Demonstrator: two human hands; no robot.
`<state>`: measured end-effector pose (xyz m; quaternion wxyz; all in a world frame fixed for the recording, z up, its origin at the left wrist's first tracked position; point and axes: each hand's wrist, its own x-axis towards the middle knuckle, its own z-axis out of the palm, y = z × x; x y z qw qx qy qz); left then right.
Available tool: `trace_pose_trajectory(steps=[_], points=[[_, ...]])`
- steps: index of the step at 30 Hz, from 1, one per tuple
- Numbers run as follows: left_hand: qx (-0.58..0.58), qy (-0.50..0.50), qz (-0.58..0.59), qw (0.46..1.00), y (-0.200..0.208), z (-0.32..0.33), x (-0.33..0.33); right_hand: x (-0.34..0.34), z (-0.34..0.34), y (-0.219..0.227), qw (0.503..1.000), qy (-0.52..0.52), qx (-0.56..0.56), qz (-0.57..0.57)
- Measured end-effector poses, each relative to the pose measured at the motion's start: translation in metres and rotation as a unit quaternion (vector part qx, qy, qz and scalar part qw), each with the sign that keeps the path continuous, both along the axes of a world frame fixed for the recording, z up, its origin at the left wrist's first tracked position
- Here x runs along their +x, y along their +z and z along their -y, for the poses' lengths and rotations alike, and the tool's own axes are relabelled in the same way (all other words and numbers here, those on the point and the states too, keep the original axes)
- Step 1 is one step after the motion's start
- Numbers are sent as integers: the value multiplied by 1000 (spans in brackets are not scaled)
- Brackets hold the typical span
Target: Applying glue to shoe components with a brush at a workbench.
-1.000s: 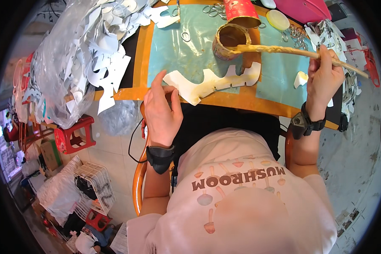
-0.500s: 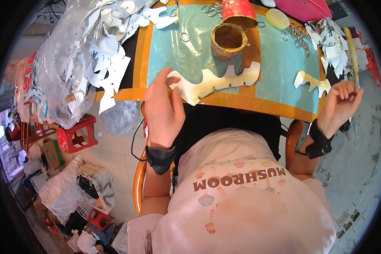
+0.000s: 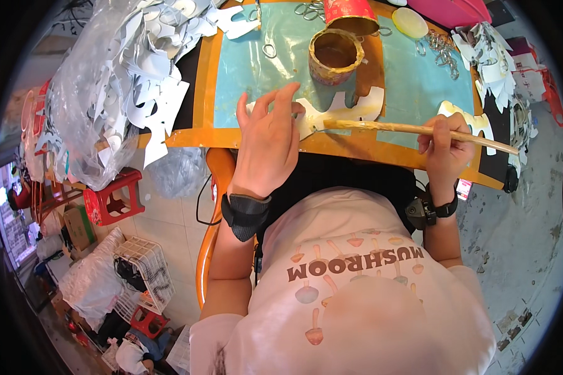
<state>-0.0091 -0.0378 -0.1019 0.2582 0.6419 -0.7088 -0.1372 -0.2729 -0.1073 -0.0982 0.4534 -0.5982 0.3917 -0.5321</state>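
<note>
My right hand (image 3: 445, 150) is closed around the wooden handle of a long thin brush (image 3: 388, 127). The brush's yellow-coated end rests on or just over a white cut-out piece (image 3: 370, 107) with scalloped edges and yellowish smears. Over the left part of that piece lies my left hand (image 3: 266, 147), fingers stretched out, hiding some of it. A second white cut-out (image 3: 481, 124), also smeared yellow, lies beside my right hand, partly under the brush handle. Behind the first piece stands an open can (image 3: 336, 56) with a yellow-crusted rim and brownish contents.
A red can (image 3: 350, 12) lies behind the open one. Metal rings (image 3: 442, 53) and a yellowish round lid (image 3: 409, 22) are at the back right. White cut-outs (image 3: 150, 69) heap at the left; more (image 3: 491, 53) stack at the right. A red stool (image 3: 116, 197) stands left.
My right hand has swung the brush in from the right, from upright to nearly level over the piece. My left hand has moved right, further onto the piece.
</note>
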Motion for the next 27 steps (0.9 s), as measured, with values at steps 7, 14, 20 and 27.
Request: trace_pose_trajectory(steps=[7,14,20,27], points=[[-7,9,1,1000,0,1,0,-8,4,0,998,7,-55,12],[-6,16,-3,1000,-1,1,0,5,1,4,998,11,-48,-33],[-7,19,-1,1000,-2,2,-2,-8,6,10,998,6,-64,10],[-10,23,1,1000,-1,1,-2,-10,9,11,994,-59,-86,-15]])
